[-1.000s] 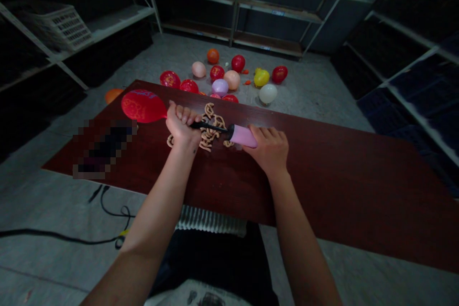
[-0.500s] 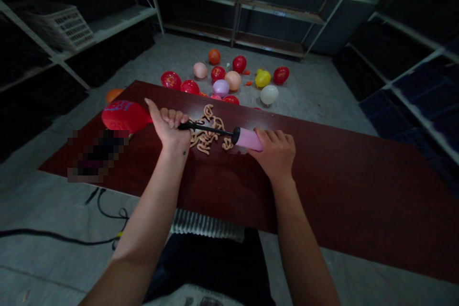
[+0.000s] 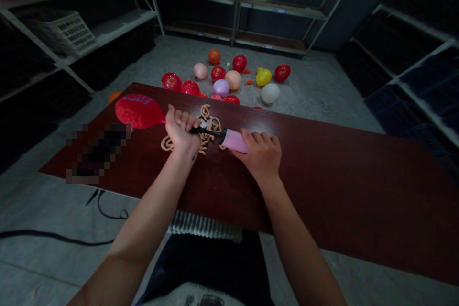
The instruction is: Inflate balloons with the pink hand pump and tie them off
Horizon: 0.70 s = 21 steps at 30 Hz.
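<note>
**Left hand (image 3: 182,129) and right hand (image 3: 261,152) both closed on a pink-and-black tubular hand pump (image 3: 235,141)**

Nearest my camera I have the wearer's dark trousers (image 3: 211,263), with a pale, ribbed, soft-looking strip (image 3: 204,224) just beyond them at the near edge of the long, dark red-brown table (image 3: 340,177). A black cable (image 3: 53,235) lies on the grey floor (image 3: 304,69) at near left.

Over the table, my right hand has its grip wrapped around the pump's pink barrel. My left hand's grip is closed around the far-left end of the pump's black rod, thumb raised. A glossy red inflated balloon (image 3: 139,111) with a printed pattern sticks out to the left of that hand; its neck runs in at the fingers, and I cannot tell how it is held there, because the hand covers it.

Curled tan rope-like pieces (image 3: 205,112) lie on the table under and around the pump. A dark oblong item (image 3: 100,150), blocked out by coarse pixels, lies at the table's left end.

Past the far edge, I see inflated balloons on the floor: lilac (image 3: 221,88), white (image 3: 270,93), yellow (image 3: 264,77), peach, red and orange. Farthest off stands grey metal shelving (image 3: 272,44); a white slatted basket (image 3: 73,32) sits on a left-hand rack.
</note>
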{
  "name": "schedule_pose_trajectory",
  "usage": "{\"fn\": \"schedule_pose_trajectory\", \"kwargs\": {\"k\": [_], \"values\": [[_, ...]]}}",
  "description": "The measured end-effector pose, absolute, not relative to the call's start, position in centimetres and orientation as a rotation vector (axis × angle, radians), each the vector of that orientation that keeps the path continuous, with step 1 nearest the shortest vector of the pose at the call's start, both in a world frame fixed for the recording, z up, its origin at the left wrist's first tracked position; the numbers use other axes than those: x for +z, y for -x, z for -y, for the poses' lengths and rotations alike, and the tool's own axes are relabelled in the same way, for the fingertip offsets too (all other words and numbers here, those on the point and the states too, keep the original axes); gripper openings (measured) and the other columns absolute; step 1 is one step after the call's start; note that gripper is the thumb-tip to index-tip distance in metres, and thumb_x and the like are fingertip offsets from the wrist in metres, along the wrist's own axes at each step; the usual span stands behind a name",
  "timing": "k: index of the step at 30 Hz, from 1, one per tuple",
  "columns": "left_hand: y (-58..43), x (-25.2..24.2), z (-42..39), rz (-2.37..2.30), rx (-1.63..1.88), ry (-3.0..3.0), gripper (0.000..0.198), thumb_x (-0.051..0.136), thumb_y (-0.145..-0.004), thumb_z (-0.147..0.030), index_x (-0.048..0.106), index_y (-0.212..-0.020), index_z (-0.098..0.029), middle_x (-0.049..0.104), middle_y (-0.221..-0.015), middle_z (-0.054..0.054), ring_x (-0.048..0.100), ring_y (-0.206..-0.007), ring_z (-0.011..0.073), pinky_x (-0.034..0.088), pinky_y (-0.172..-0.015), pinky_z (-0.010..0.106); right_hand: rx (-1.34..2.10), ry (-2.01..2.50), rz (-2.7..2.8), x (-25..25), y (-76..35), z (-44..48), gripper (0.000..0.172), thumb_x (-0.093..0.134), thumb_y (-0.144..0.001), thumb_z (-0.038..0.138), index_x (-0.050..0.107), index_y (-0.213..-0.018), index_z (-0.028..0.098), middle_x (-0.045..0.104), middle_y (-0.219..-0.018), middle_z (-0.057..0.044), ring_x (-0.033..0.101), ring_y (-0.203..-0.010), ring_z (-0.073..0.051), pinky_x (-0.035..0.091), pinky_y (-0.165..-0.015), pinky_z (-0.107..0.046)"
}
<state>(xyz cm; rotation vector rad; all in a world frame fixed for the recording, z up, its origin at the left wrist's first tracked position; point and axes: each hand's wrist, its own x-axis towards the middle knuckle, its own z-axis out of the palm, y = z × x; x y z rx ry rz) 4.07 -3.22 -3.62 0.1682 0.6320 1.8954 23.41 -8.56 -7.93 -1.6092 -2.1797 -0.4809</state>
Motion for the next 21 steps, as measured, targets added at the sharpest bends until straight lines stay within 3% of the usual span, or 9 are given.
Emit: {"fn": "schedule_pose_trajectory", "kwargs": {"k": [5,15,21], "values": [[-6.6,-3.9,3.5,-0.617,1.835,-0.210,0.063,0.049,-0.105,-0.037,0.018,-0.054,-0.020,0.017,-0.042,-0.007,0.018,-0.032,0.0073,0.025,-0.037,0.023,-0.394,1.606,2.151,-8.7,-22.4,8.3,0.053,0.062,-0.089,0.062,0.069,-0.121,0.020,0.076,-0.098,-0.010,0.062,-0.085,-0.025,0.028,-0.076,-0.036],[-5.9,-3.4,2.9,-0.653,1.849,-0.096,0.063,0.039,-0.110,-0.038,0.022,-0.052,-0.020,0.019,-0.040,-0.007,0.019,-0.031,0.0077,0.023,-0.035,0.024,-0.462,1.557,2.150,-9.2,-22.3,7.9,0.057,0.052,-0.093,0.067,0.068,-0.120,0.019,0.076,-0.096,-0.010,0.061,-0.085,-0.024,0.028,-0.075,-0.035],[-4.4,-3.6,2.4,-0.677,1.853,-0.092,0.063,0.046,-0.107,-0.045,0.017,-0.057,-0.019,0.018,-0.042,-0.008,0.021,-0.033,0.0061,0.026,-0.038,0.021,-0.579,1.589,2.172,-8.7,-23.2,8.1,0.058,0.055,-0.092,0.067,0.068,-0.123,0.020,0.076,-0.094,-0.009,0.060,-0.085,-0.026,0.028,-0.073,-0.036]]}}
